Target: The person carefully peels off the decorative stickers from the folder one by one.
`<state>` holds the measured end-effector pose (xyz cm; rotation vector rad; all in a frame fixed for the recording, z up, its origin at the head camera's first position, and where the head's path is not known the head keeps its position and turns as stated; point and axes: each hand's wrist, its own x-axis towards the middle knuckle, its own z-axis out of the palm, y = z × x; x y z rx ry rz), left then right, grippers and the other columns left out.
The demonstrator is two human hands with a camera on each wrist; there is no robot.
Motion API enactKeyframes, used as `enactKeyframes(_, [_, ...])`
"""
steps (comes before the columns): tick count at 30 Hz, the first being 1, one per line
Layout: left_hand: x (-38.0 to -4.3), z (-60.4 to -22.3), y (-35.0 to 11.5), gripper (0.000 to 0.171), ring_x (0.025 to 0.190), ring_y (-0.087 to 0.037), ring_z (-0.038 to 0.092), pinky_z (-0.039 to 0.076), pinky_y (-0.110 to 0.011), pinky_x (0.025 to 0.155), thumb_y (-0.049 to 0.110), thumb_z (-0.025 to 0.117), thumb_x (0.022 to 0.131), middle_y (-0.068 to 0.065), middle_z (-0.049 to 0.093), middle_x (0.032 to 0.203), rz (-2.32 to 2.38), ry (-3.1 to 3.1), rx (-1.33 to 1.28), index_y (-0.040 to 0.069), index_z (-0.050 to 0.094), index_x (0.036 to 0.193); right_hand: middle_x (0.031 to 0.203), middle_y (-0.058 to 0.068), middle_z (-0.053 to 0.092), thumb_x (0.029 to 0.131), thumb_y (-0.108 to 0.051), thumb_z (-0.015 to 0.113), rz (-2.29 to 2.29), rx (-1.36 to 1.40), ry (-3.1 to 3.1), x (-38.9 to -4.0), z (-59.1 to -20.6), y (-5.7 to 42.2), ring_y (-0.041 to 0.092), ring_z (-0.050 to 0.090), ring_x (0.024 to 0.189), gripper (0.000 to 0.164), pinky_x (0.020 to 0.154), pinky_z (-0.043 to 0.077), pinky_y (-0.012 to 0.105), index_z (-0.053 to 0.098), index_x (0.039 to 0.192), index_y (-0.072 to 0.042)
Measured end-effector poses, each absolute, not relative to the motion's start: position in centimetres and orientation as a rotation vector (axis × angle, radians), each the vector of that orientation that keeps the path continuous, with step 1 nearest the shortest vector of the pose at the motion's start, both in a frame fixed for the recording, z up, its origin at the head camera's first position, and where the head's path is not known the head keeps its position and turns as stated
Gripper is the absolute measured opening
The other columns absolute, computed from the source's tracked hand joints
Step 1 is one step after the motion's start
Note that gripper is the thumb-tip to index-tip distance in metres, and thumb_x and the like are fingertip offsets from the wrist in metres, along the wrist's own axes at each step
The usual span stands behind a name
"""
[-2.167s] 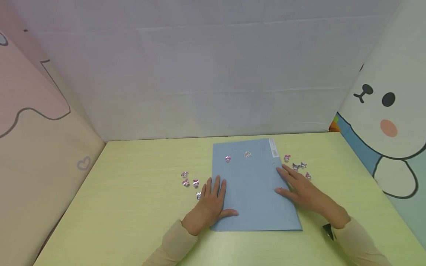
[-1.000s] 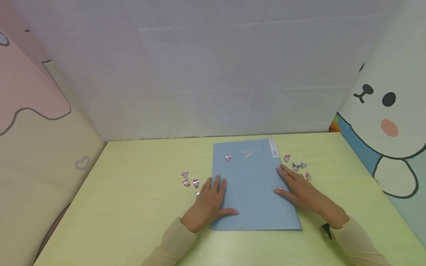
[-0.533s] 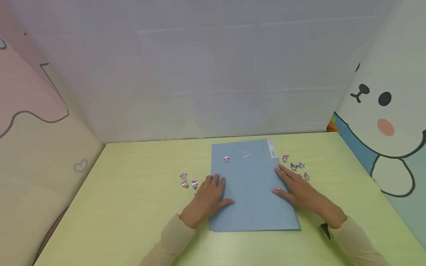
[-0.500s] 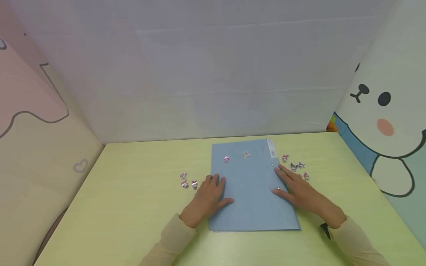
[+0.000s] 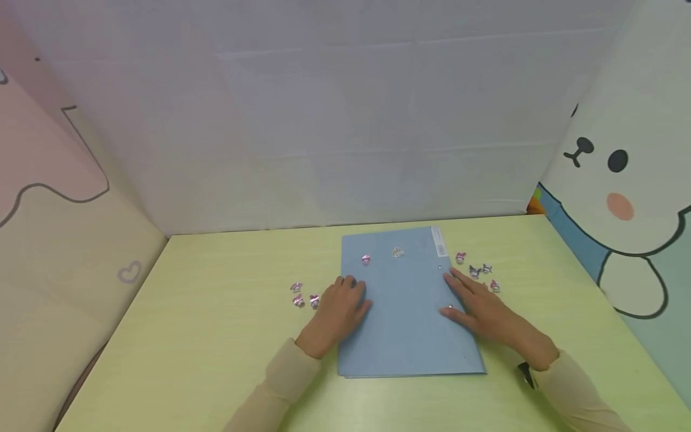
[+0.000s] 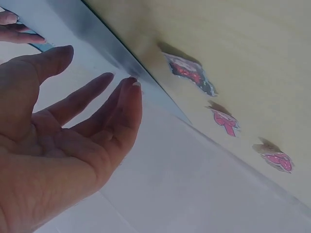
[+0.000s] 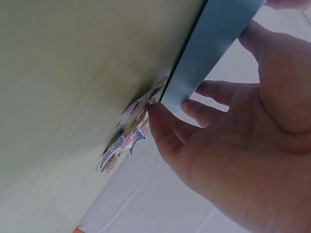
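A flat blue folder (image 5: 405, 324) lies on the table, with a white barcode label (image 5: 439, 242) at its far right corner. A pink character sticker (image 5: 366, 259) and a pale sticker (image 5: 397, 252) sit near its far end. My left hand (image 5: 337, 312) is at the folder's left edge, fingers loosely bent and holding nothing; in the left wrist view its fingertips overlap the folder. My right hand (image 5: 486, 312) rests along the right edge, thumb and fingers spread. In the right wrist view the right fingertips (image 7: 156, 109) reach the folder's side and nearby stickers.
Several character stickers (image 5: 299, 300) lie on the pale yellow table (image 5: 216, 348) left of the folder. Another group of stickers (image 5: 474, 272) lies to its right. A small dark object (image 5: 526, 375) is by the right sleeve. White sheeting (image 5: 324, 132) stands behind the table.
My left hand's fingers have bent and its thumb has drawn in from the folder's middle toward the left edge. My right hand and the folder stay as they were.
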<state>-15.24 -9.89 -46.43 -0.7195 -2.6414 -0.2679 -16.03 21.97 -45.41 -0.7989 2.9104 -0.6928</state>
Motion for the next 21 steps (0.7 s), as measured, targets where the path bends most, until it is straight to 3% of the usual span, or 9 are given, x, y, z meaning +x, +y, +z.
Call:
enactKeyframes(12, [-17.3, -46.8, -9.5, 0.014, 0.071, -0.023, 0.056, 0.052, -0.034, 0.058, 0.013, 0.078, 0.091, -0.011, 0.063, 0.084, -0.373, -2.670, -0.590, 0.001, 0.072, 0.095, 0.160, 0.029, 0.034, 0.099, -0.035, 0.069, -0.694, -0.809, 2.918, -16.0, -45.4, 22.0, 0.051, 0.035, 0.144, 0.073, 0.110, 0.034, 0.066, 0.040, 0.154, 0.005])
enactKeyframes(21, [-18.9, -47.3, -9.4, 0.009, 0.071, -0.024, 0.062, 0.054, -0.037, 0.056, 0.009, 0.076, 0.091, -0.011, 0.066, 0.083, -0.429, -2.586, -0.571, 0.000, 0.073, 0.093, 0.159, 0.029, 0.034, 0.099, -0.034, 0.069, -0.695, -0.817, 2.919, -16.0, -45.6, 22.0, 0.052, 0.036, 0.143, 0.073, 0.110, 0.035, 0.066, 0.040, 0.153, 0.005])
